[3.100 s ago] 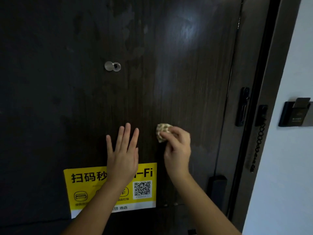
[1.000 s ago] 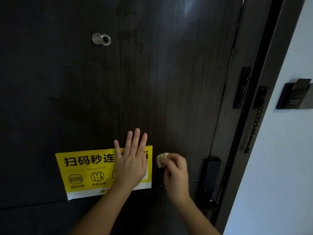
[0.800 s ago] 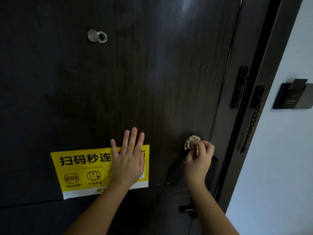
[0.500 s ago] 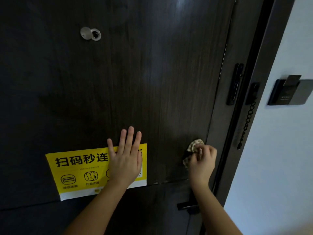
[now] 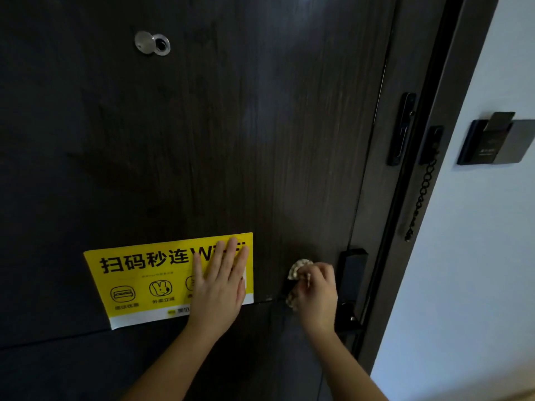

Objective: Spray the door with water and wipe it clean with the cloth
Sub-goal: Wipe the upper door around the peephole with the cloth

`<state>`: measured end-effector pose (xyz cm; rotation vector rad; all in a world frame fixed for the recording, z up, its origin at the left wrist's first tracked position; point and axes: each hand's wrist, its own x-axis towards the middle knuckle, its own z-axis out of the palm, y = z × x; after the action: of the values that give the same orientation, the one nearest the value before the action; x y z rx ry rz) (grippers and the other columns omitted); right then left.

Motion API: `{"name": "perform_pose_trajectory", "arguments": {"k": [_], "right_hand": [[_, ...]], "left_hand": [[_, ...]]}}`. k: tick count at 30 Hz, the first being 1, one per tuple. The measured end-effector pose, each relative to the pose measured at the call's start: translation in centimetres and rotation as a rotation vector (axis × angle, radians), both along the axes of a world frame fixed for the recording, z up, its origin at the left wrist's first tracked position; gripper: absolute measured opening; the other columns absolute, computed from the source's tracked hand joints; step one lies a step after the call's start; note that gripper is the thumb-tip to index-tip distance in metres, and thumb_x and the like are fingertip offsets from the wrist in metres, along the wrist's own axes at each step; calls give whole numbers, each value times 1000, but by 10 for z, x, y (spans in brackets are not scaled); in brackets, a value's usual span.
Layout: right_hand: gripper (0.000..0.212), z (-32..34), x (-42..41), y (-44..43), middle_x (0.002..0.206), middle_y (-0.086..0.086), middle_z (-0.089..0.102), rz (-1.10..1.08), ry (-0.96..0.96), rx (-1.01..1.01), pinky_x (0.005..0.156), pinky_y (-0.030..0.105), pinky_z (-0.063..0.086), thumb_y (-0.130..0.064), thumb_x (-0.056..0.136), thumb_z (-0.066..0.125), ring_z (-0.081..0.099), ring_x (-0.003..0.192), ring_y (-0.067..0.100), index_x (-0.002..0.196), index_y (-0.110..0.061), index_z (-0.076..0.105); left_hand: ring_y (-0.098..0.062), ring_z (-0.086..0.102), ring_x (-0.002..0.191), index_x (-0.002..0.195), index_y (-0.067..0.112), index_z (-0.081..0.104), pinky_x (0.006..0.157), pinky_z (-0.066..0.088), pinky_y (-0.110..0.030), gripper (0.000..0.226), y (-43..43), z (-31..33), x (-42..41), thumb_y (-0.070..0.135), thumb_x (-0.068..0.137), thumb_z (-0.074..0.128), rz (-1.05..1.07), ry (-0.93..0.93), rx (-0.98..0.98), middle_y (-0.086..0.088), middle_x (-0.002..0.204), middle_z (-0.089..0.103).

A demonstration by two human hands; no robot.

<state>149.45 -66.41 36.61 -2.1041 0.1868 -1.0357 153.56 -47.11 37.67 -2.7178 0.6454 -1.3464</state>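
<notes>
The dark wood-grain door [image 5: 231, 140] fills most of the head view. My right hand [image 5: 317, 293] is shut on a small crumpled pale cloth [image 5: 298, 269] and presses it against the door just left of the black lock plate. My left hand [image 5: 220, 285] lies flat with fingers spread on the right end of a yellow Wi-Fi sticker [image 5: 144, 279]. No spray bottle is in view.
A metal peephole [image 5: 153, 43] sits high on the door. A black lock plate and handle [image 5: 351, 285] are right of the cloth. A chain latch [image 5: 421, 195] hangs on the frame. A card holder [image 5: 492, 138] is on the white wall.
My right hand moved the cloth down the door and to the right, toward the lock plate, then slightly back left. My left hand slid down onto the sticker.
</notes>
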Motion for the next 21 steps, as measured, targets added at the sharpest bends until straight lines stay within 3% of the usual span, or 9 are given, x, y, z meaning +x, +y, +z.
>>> {"name": "perform_pose_trajectory", "arguments": {"k": [4, 7, 9, 12, 14, 18, 21], "right_hand": [[27, 9, 6, 10, 103, -7, 46, -30, -87, 81, 82, -2, 33, 10, 74, 67, 54, 93, 11, 91, -11, 67], [32, -26, -4, 44, 106, -7, 52, 153, 24, -171, 82, 12, 42, 6, 72, 66, 53, 96, 10, 93, -18, 68], [31, -38, -5, 36, 103, -9, 51, 179, 37, -190, 79, 10, 41, 5, 71, 67, 55, 93, 11, 90, -19, 68], [28, -18, 2, 7, 102, -9, 49, 19, -28, 5, 81, 4, 36, 9, 73, 68, 58, 91, 14, 88, -15, 68], [27, -3, 6, 15, 106, -6, 51, -24, -65, 37, 84, 12, 42, 7, 75, 68, 57, 97, 14, 92, -14, 69], [32, -39, -3, 47, 107, -5, 53, 161, 51, -185, 81, 17, 46, 5, 72, 65, 54, 96, 12, 93, -18, 67], [35, -41, -2, 4, 100, -11, 44, 45, 34, -46, 71, 25, 50, 10, 69, 60, 58, 86, 17, 87, -19, 65]], "left_hand": [[-27, 4, 148, 152, 19, 16, 115, 1, -59, 64, 12, -16, 2, 39, 93, 29, 44, 36, 64, -8, 161, 4], [-27, 3, 148, 152, 20, 15, 115, -3, -59, 65, 12, -15, 2, 39, 92, 30, 44, 54, 74, -7, 161, 2], [-27, 3, 148, 153, 20, 14, 115, -2, -59, 67, 13, -14, 0, 38, 91, 33, 38, 61, 58, -7, 162, 1], [-28, 2, 148, 153, 19, 12, 115, 0, -60, 79, 10, -13, -1, 31, 89, 56, 28, 53, 34, -7, 161, 0], [-30, 2, 148, 152, 18, 14, 114, 1, -62, 97, 6, -14, -2, 23, 77, 75, 29, 69, 6, -8, 161, 0], [-31, 1, 148, 153, 18, 3, 112, 6, -65, 115, 3, -17, -3, 20, 69, 81, 44, 84, 3, -10, 161, -2], [-32, 2, 147, 152, 16, 7, 112, 5, -64, 117, 2, -15, -4, 22, 65, 85, 58, 99, 9, -11, 161, -2]]}}
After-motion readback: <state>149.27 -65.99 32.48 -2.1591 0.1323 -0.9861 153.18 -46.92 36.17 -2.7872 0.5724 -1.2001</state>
